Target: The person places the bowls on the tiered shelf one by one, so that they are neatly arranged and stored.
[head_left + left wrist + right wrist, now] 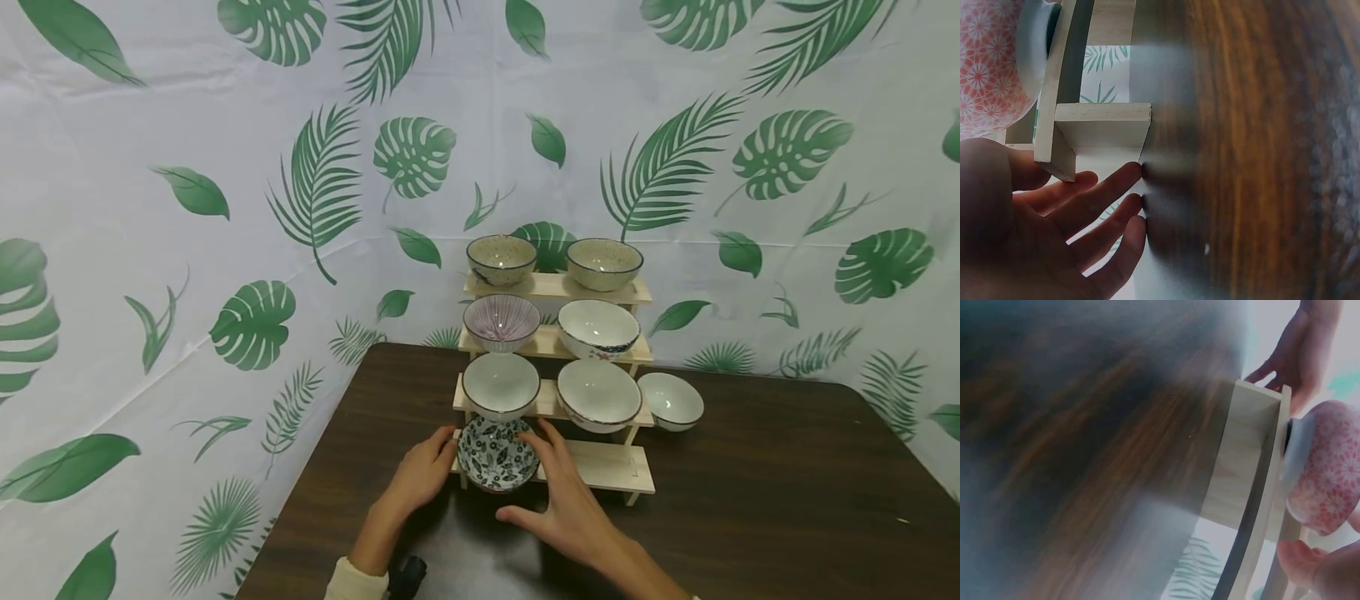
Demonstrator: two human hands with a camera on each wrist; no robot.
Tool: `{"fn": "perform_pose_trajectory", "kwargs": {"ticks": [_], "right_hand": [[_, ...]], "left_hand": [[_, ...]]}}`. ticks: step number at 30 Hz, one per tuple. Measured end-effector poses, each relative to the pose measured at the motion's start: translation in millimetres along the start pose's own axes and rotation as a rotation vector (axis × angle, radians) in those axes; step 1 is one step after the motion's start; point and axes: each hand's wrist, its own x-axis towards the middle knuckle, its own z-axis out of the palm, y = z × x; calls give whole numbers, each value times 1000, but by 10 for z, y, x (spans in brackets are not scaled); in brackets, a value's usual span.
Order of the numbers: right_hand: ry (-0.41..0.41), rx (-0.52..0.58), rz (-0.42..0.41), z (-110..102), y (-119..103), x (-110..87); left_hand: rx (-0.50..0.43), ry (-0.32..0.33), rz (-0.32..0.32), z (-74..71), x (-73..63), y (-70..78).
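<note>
A small bowl [498, 454], dark leaf pattern inside and pink flowers outside, stands at the left of the lowest step of a wooden tiered rack [611, 467]. My left hand [422, 471] is at that step's left end. In the left wrist view its thumb lies by the board's end [1055, 153], and the loosely bent fingers [1100, 194] reach down to the tabletop. My right hand [566, 504] is spread at the bowl's right side, fingertips at the rim and thumb held apart in front. Part of that hand [1329, 565] shows beside the pink bowl [1329, 469] in the right wrist view.
Pairs of bowls fill the upper steps: speckled ones [603, 265] on top, a purple-striped [501, 323] and a white floral one [597, 329] below, then two pale ones [598, 393]. Another white bowl [671, 402] stands right of the rack on the dark table [765, 483].
</note>
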Motion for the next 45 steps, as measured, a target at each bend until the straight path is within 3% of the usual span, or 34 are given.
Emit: {"fn": "perform_pose_trajectory", "kwargs": {"ticks": [17,33,45], "right_hand": [[132,-125,-136,-182,-8,-297],[172,-131,-151,-299,-160,-510],[213,-152,-158,-681,-242,-547]], "left_hand": [[6,-10,-16,18,21,-40],[9,-6,-19,31,22,-53],[-7,-7,-26,58,36,-48]]}}
